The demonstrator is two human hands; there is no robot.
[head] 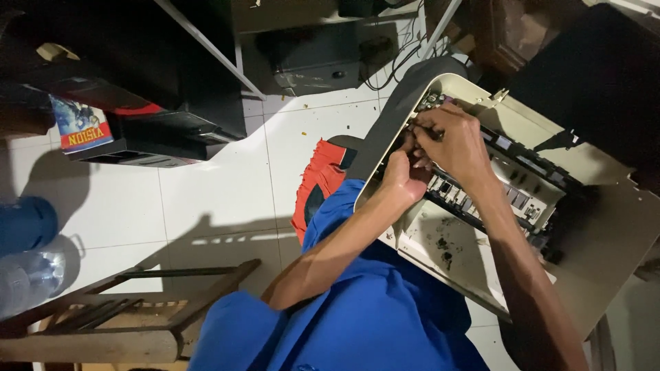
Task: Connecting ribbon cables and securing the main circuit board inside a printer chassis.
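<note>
Working: both hands meet at one end of an opened printer [481, 240] that rests tilted across the person's lap.
Printer: cream plastic shell with the cover off, a grey curved panel along its upper left edge, and dark smudges on the pale inner floor.
Inside: a long row of small rollers and clips [512, 196] runs slantwise through the body, black and silver against the cream.
Left hand [404, 177]: fingers curled close together and pressed against the mechanism at the row's upper end; what they grip cannot be told.
Right hand [454, 141]: lies over the left, fingertips bunched and pinching at a small part by the printer's corner; the part itself is hidden.
Clothing: blue shorts [357, 309] cover the lap below the printer.
Floor: white tiles [220, 185], with an orange cloth [317, 180] just beside the printer's grey edge.
Nearby: a wooden stool [117, 316] at lower left, a plastic bottle [27, 275] at the far left, and dark machines [158, 130] stacked at the top.
</note>
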